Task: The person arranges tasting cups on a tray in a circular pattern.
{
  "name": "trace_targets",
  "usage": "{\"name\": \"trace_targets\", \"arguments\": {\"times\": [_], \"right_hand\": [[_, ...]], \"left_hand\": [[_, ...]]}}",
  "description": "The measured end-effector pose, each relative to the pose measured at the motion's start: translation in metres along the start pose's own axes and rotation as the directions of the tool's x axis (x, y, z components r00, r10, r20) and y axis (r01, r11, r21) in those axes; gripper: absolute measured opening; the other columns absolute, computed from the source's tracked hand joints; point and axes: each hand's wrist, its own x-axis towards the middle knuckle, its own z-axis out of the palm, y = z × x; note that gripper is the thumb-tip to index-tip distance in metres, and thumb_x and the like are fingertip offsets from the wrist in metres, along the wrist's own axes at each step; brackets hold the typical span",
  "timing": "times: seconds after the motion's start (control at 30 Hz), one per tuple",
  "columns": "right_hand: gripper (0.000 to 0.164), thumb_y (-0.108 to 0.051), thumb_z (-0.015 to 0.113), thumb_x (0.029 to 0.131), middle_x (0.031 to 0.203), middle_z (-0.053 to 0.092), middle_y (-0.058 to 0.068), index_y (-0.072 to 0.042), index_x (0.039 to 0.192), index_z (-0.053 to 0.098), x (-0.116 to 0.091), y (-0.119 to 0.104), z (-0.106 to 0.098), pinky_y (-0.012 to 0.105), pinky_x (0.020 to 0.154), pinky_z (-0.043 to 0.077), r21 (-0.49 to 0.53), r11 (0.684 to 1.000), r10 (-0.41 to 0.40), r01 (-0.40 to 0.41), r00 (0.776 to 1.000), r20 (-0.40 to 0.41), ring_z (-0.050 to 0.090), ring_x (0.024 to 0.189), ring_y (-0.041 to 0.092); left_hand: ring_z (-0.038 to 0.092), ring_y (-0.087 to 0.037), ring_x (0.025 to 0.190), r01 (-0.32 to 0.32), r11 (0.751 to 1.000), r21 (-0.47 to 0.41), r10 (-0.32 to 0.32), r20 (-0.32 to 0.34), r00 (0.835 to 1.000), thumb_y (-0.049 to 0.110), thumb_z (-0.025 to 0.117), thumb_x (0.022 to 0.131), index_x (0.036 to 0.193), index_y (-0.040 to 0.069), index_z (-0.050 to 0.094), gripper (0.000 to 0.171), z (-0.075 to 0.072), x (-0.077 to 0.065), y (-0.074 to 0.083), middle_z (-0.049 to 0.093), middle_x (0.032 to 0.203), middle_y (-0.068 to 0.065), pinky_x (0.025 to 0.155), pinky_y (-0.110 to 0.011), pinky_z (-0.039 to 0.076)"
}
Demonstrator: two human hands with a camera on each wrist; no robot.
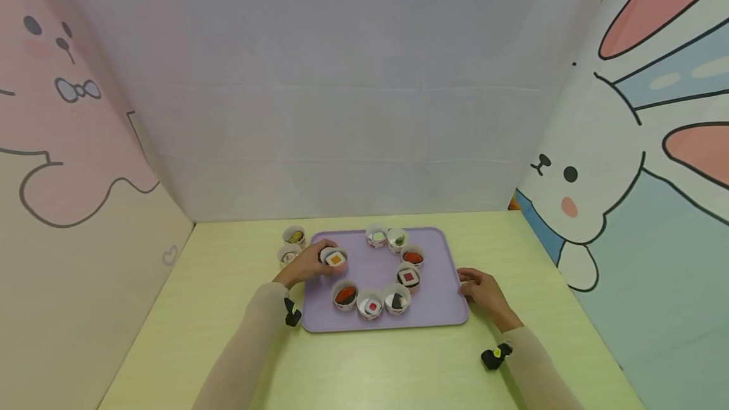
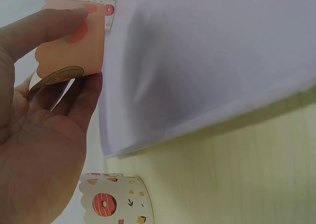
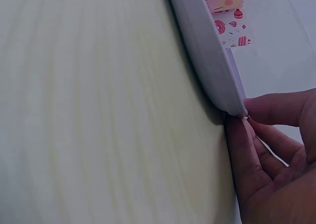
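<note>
My left hand grips a pink paper cup above the left part of the purple tray. Inside that cup sits a white square piece with an orange centre. At the tray's right edge my right hand pinches the rim, thumb on top and a finger beneath, as the right wrist view shows. On the tray, several paper cups with sushi-like pieces form a curve, among them a red-topped one, a red-centred one and a black-and-white one.
Two more paper cups stand on the table left of the tray, one with a green-yellow piece, the other partly behind my left hand. The pale yellow table meets a white back wall and printed side walls.
</note>
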Motion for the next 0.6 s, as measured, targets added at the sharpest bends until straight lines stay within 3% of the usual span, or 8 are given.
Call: {"name": "trace_targets", "arguments": {"times": [0.27, 0.6], "right_hand": [[0.049, -0.001, 0.061, 0.086, 0.124, 0.061, 0.022, 0.001, 0.134, 0.055, -0.0004, 0.0006, 0.0000, 0.027, 0.071, 0.056, -0.001, 1.000, -0.011, 0.011, 1.000, 0.000, 0.065, 0.087, 0.014], [0.049, -0.001, 0.062, 0.086, 0.124, 0.061, 0.022, 0.002, 0.135, 0.055, -0.0030, -0.0025, -0.0002, 0.026, 0.070, 0.056, 0.002, 1.000, -0.008, 0.008, 1.000, 0.006, 0.065, 0.087, 0.013]], "left_hand": [[0.058, -0.020, 0.099, 0.082, 0.996, 0.034, -0.083, 0.040, 0.996, 0.026, 0.084, 0.076, 0.121, 0.017, 0.058, 0.053, 0.0031, -0.0046, 0.0022, 0.065, 0.112, -0.006, 0.083, -0.033, 0.046], [0.058, -0.017, 0.095, 0.091, 0.992, 0.090, -0.096, 0.051, 0.994, 0.032, 0.085, 0.074, 0.117, 0.021, 0.060, 0.050, 0.0078, -0.0032, -0.0040, 0.066, 0.109, -0.001, 0.081, -0.033, 0.048]]}}
